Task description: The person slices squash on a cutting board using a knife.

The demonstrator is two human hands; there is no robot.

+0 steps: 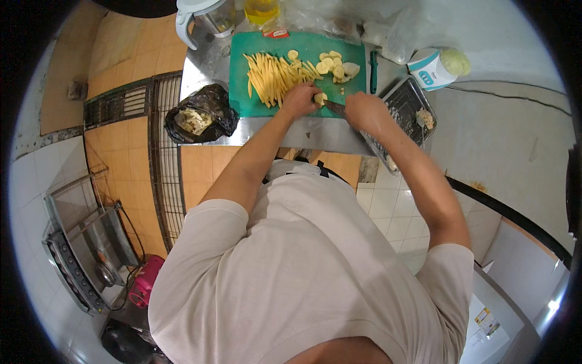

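Note:
On a green cutting board [300,43], my left hand [300,101] holds a short piece of pale yellow vegetable [320,98], possibly potato, near the front edge. The fist of my right hand [367,111] is closed around a kitchen knife [335,108]. Its dark blade points left, with the tip at or very near that piece. Behind my left hand lies a broad heap of thin yellow vegetable strips [270,77]. Round slices [331,63] are piled to its right, beside a paler chunk [351,69]. One single slice [293,55] sits by the strips' far edge.
A black plastic bag [218,102] with scraps stands left of the board. On the right are a green-handled tool [373,73], a dark tray [404,107] with a spoon, and a white-blue box [423,70]. A blender jug [211,18] and yellow container [261,10] stand behind.

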